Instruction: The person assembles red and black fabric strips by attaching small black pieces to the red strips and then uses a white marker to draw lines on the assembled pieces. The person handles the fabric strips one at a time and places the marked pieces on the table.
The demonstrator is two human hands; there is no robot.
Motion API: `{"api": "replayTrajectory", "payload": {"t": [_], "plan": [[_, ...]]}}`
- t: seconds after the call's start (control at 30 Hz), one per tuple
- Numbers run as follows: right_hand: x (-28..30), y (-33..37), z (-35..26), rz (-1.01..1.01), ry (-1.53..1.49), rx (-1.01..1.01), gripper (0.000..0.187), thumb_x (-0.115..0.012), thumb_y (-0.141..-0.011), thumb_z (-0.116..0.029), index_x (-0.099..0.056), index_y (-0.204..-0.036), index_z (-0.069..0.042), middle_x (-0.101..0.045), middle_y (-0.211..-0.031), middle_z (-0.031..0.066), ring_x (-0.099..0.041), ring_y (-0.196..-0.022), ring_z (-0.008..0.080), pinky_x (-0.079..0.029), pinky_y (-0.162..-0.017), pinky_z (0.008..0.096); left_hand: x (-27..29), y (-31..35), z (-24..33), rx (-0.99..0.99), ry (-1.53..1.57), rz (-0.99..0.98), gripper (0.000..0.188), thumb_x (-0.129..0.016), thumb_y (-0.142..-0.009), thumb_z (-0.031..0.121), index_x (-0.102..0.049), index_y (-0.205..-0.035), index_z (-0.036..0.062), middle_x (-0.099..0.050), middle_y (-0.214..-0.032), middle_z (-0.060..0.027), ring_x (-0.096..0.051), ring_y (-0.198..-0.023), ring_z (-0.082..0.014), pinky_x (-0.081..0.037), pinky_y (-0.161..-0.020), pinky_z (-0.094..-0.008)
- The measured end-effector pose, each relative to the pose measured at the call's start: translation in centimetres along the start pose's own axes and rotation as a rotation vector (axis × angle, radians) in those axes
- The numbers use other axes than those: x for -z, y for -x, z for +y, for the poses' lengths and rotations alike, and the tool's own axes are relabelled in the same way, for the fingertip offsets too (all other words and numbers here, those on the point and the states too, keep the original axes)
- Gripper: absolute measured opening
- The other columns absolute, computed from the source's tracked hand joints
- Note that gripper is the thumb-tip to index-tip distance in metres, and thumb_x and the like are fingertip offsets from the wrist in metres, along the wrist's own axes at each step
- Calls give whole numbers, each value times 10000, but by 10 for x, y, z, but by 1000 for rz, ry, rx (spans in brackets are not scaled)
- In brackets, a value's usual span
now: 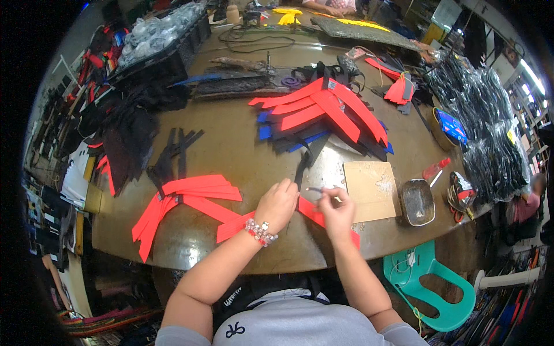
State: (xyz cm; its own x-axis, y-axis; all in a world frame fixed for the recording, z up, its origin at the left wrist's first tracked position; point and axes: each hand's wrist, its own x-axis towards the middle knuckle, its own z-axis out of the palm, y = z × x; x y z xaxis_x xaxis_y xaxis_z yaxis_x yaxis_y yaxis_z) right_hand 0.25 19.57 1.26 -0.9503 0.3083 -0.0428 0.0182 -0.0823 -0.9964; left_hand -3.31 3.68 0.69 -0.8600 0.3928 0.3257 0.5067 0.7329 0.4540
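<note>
1. The left hand [277, 203] presses down, fingers curled, on a red strip [239, 225] lying on the table [242, 144].
2. The right hand [338, 209] pinches a small brush [315, 189] with its tip pointing to 9 o'clock, over the strip's right end.
3. A tin [418, 202] sits at 3 o'clock of the right hand, beyond a board [369, 187].
4. A red pile [184, 199] lies at 9 o'clock of the left hand; a second heap [323, 112] lies at 12 o'clock.
</note>
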Motion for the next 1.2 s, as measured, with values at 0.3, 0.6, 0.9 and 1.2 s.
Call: {"api": "replayTrajectory", "payload": {"t": [0.3, 0.6, 0.9, 1.2], "plan": [[-4, 1, 26, 7, 306, 210, 78, -639, -833, -6, -638, -875, 60, -641, -793, 89, -626, -645, 119, -518, -607, 253, 8, 1, -13, 200, 472, -61, 123, -609, -900, 159, -615, -911, 37, -570, -966, -126, -597, -837, -273, -490, -687, -358], [16, -12, 9, 53, -317, -222, 97, -527, -931, -18, -571, -958, 64, -636, -847, 127, -670, -711, 196, -580, -629, 293, 12, 12, -13, -352, 115, -165, 196, -680, -813, 164, -595, -948, 51, -555, -1030, -104, -558, -962, -288, -480, -853, -391], [9, 29, 21, -31, 504, 292, 70, -692, -765, -22, -676, -829, 0, -629, -752, 85, -604, -626, 124, -491, -572, 252, 1, 16, -19, -107, 461, -74, 96, -613, -846, 23, -527, -876, -9, -530, -1010, -146, -557, -933, -313, -469, -824, -364], [14, 12, 16, -35, -8, -55, 190, -616, -918, -71, -623, -1061, 54, -675, -911, 79, -638, -774, 123, -530, -702, 260, 18, 21, -18, -2, 259, 114, 162, -650, -861, 161, -569, -899, 26, -540, -1082, -139, -541, -1017, -318, -440, -885, -409]]}}
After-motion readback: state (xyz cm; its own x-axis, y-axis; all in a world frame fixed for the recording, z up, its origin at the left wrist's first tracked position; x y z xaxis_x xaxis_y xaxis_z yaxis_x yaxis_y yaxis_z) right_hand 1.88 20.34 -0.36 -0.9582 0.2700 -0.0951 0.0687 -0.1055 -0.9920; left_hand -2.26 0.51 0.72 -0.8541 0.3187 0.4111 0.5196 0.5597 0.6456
